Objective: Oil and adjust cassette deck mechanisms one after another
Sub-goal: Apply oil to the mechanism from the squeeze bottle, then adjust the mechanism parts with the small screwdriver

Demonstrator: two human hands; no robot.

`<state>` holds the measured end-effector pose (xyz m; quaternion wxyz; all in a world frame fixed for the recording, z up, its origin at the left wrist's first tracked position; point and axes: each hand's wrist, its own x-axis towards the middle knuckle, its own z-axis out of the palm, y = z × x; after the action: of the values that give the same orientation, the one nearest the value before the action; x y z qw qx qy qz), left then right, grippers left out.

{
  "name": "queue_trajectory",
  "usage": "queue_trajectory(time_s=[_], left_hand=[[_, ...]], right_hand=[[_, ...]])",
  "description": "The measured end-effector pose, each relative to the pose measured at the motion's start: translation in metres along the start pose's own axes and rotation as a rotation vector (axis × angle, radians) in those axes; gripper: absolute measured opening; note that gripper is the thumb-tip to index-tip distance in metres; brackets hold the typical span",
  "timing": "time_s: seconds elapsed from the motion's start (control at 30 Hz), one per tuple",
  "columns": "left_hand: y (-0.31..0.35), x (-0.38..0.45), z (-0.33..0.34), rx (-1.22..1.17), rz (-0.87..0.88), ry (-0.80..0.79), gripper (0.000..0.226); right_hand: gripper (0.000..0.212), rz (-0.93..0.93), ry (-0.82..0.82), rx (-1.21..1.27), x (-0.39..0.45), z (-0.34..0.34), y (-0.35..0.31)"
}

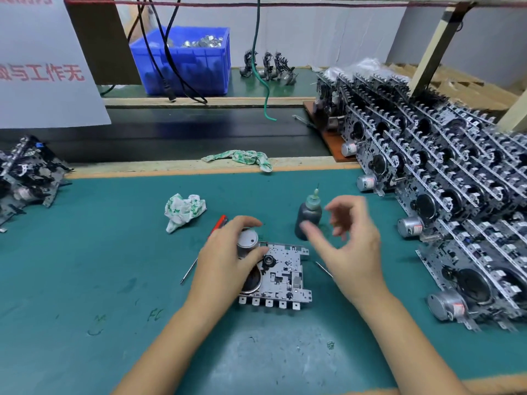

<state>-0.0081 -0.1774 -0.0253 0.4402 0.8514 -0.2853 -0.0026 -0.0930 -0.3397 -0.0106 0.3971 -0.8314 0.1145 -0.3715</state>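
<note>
Green rubber bench mat (85,266) covers the work surface, with a dark conveyor strip behind it and a blue plastic crate of metal parts (185,61) beyond. One silver stamped-metal cassette deck mechanism (285,275) lies flat at centre, key tabs toward the person, placed where both hands reach it.

Left hand (228,258) rests on the mechanism's left end, fingers curled round the cylindrical silver motor (247,240), evidently to steady the unit for work. Right hand (350,246) hovers empty above the right side, fingers loosely spread and blurred; whether it is heading for the dark grey needle-tipped oil bottle (309,215) just behind cannot be confirmed. The bottle stands upright near the unit, within easy reach for oiling.

A red-handled screwdriver (219,223) lies partly under the left hand, ready for adjustment. A crumpled white-and-green cloth (184,212) sits to the left, presumably for wiping oil. Stacked rows of like mechanisms (442,195) fill the right side; a smaller heap (25,175) sits far left.
</note>
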Motion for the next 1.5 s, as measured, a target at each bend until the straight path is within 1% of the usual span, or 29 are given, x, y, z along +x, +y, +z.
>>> queue_trajectory(time_s=[0.03,0.1,0.13,0.17,0.2,0.3,0.43,0.5,0.53,0.6,0.63,0.7,0.77,0.8,0.83,0.87,0.9,0.93,1.0,1.07,1.1,1.17,1.2,1.23,1.27,1.3,1.37,1.4,1.5], left_hand=[[-0.004,0.003,-0.005,0.001,-0.016,-0.040,0.036],[-0.011,0.006,-0.015,0.018,-0.035,-0.124,0.041],[-0.015,0.007,-0.019,0.028,-0.021,-0.157,0.039],[-0.019,0.007,-0.021,0.038,0.003,-0.180,0.036],[-0.021,0.007,-0.024,0.041,0.026,-0.195,0.033],[-0.025,0.005,-0.027,0.000,0.041,-0.207,0.028],[-0.026,0.000,-0.027,-0.094,0.059,-0.195,0.031],[-0.025,-0.001,-0.031,-0.166,0.066,-0.217,0.029],[-0.025,-0.002,-0.033,-0.256,0.029,-0.227,0.032],[-0.024,-0.002,-0.036,-0.580,-0.134,-0.276,0.047],[-0.024,-0.003,-0.035,-0.755,-0.230,-0.350,0.060],[-0.019,-0.006,-0.027,-1.017,-0.366,-0.566,0.086],[-0.014,-0.009,-0.015,-1.198,-0.494,-0.659,0.114],[-0.013,-0.010,-0.009,-1.305,-0.568,-0.662,0.129],[-0.011,-0.012,-0.006,-1.393,-0.625,-0.657,0.137],[-0.008,-0.013,-0.002,-1.465,-0.644,-0.653,0.133],[-0.005,-0.014,0.000,-1.533,-0.630,-0.668,0.126],[-0.002,-0.015,0.001,-1.585,-0.582,-0.694,0.123],[-0.001,-0.016,-0.003,-1.721,-0.507,-0.780,0.114],[0.001,-0.016,-0.011,-1.749,-0.463,-0.783,0.103],[-0.001,-0.016,-0.011,-1.732,-0.454,-0.762,0.096],[-0.006,-0.017,-0.010,-1.635,-0.486,-0.677,0.086],[-0.009,-0.017,-0.008,-1.602,-0.515,-0.630,0.084],[-0.010,-0.017,-0.006,-1.596,-0.543,-0.593,0.084],[-0.011,-0.016,-0.004,-1.606,-0.574,-0.569,0.084],[-0.011,-0.016,-0.001,-1.616,-0.611,-0.553,0.083],[-0.014,-0.015,0.002,-1.619,-0.686,-0.538,0.083],[-0.015,-0.014,0.003,-1.609,-0.722,-0.538,0.084],[-0.021,-0.014,0.008,-1.555,-0.770,-0.534,0.085]], right_hand=[[0.046,-0.033,-0.219,-0.081,-0.004,-0.002,-0.008],[0.094,-0.081,-0.660,-0.408,-0.010,0.001,-0.015],[0.111,-0.104,-0.803,-0.540,-0.012,0.004,-0.016],[0.119,-0.116,-0.888,-0.608,-0.013,0.007,-0.016],[0.122,-0.121,-0.925,-0.641,-0.012,0.009,-0.016],[0.121,-0.145,-0.915,-0.696,-0.009,0.012,-0.018],[0.093,-0.211,-0.855,-0.739,-0.006,0.014,-0.025],[0.091,-0.202,-0.878,-0.699,-0.005,0.009,-0.026],[0.093,-0.161,-0.904,-0.644,-0.005,0.005,-0.026],[0.091,0.020,-0.958,-0.382,-0.003,-0.004,-0.028],[0.090,0.147,-0.990,-0.172,-0.003,-0.007,-0.028],[0.079,0.381,-1.065,0.294,-0.006,-0.008,-0.027],[0.070,0.499,-1.089,0.657,-0.013,-0.003,-0.028],[0.074,0.563,-1.091,0.836,-0.018,0.000,-0.029],[0.083,0.659,-1.093,1.003,-0.022,0.003,-0.030],[0.096,0.763,-1.093,1.141,-0.024,0.005,-0.030],[0.107,0.821,-1.079,1.205,-0.026,0.006,-0.028],[0.108,0.808,-1.071,1.184,-0.028,0.007,-0.026],[0.088,0.682,-1.016,0.937,-0.029,0.006,-0.026],[0.045,0.557,-0.801,0.599,-0.028,-0.003,-0.026],[0.031,0.493,-0.662,0.416,-0.027,-0.009,-0.023],[0.027,0.354,-0.410,-0.078,-0.027,-0.022,-0.010],[0.023,0.302,-0.370,-0.352,-0.027,-0.027,-0.005],[0.021,0.282,-0.410,-0.587,-0.026,-0.028,-0.001],[0.022,0.285,-0.499,-0.746,-0.027,-0.027,0.004],[0.020,0.280,-0.588,-0.814,-0.028,-0.024,0.010],[0.014,0.219,-0.668,-0.742,-0.029,-0.020,0.016],[0.013,0.220,-0.663,-0.591,-0.027,-0.020,0.017],[0.015,0.381,-0.670,0.110,-0.018,-0.017,0.007]])
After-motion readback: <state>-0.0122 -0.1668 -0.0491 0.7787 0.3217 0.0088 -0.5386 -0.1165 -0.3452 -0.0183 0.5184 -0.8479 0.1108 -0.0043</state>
